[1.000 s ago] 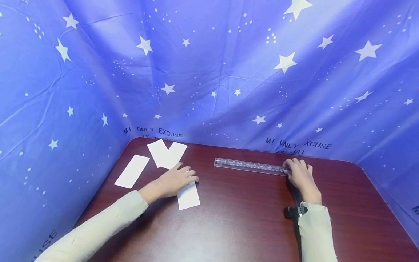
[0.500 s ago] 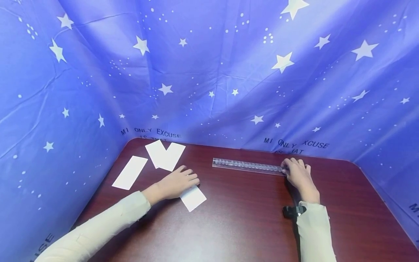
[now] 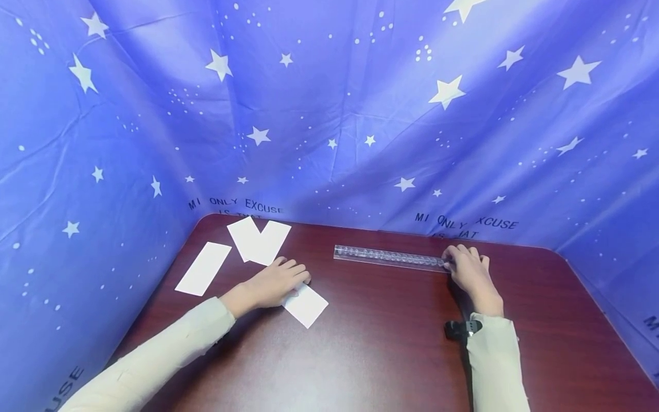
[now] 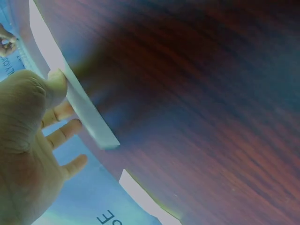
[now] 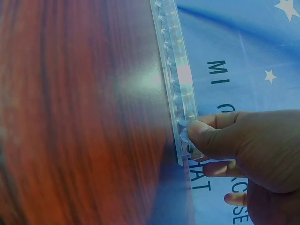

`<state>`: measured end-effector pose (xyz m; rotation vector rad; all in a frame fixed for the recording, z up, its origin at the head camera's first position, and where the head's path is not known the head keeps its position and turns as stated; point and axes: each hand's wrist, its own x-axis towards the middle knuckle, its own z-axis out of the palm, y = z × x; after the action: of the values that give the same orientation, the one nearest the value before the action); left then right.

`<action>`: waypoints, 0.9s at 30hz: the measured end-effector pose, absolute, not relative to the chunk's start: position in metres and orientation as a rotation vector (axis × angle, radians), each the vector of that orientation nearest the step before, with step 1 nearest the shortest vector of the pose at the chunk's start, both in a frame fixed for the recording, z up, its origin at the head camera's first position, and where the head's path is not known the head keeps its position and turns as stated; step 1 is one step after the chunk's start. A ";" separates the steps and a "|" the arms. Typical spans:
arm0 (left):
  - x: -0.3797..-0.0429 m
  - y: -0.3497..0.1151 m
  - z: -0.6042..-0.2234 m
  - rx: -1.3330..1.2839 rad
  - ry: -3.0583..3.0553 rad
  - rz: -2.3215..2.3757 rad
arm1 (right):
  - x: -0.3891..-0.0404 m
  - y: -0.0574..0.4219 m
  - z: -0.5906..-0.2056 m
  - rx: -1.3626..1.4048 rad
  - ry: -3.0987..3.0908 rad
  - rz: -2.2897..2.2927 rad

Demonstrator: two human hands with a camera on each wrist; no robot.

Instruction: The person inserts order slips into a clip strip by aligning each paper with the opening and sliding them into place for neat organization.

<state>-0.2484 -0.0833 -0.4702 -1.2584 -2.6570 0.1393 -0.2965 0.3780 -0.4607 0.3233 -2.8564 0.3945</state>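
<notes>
My left hand (image 3: 278, 284) pinches a white card (image 3: 307, 306) at its upper left part. In the left wrist view the thumb lies on the near side of that card (image 4: 91, 119), with fingers behind it. At the far right, my right hand (image 3: 467, 273) pinches the right end of a long clear plastic strip (image 3: 386, 256). A row of round shapes runs along the strip, plain in the right wrist view. There the thumb (image 5: 199, 129) and forefinger hold its end.
Two white cards (image 3: 274, 240) overlap in a V at the back left of the dark red wooden table (image 3: 370, 343). Another white card (image 3: 203, 269) lies left of them. A blue star-printed curtain (image 3: 319, 103) surrounds the table's back and sides.
The card in my left hand has turned, its near end swinging to the right. My right hand and the clear strip stay where they were.
</notes>
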 end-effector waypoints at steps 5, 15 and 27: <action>-0.248 -0.082 -0.467 -1.242 -2.718 0.112 | -0.296 0.378 -0.460 0.315 -2.873 0.392; -0.249 -0.077 -0.464 -1.219 -2.757 0.140 | -0.299 0.378 -0.457 0.307 -2.888 0.395; -0.253 -0.072 -0.469 -1.226 -2.784 0.084 | -0.298 0.379 -0.460 0.308 -2.886 0.395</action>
<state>-0.2527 -0.0723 -0.4692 -1.2257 -2.7841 0.0836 -0.2978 0.3790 -0.4598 0.3082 -2.8861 0.3950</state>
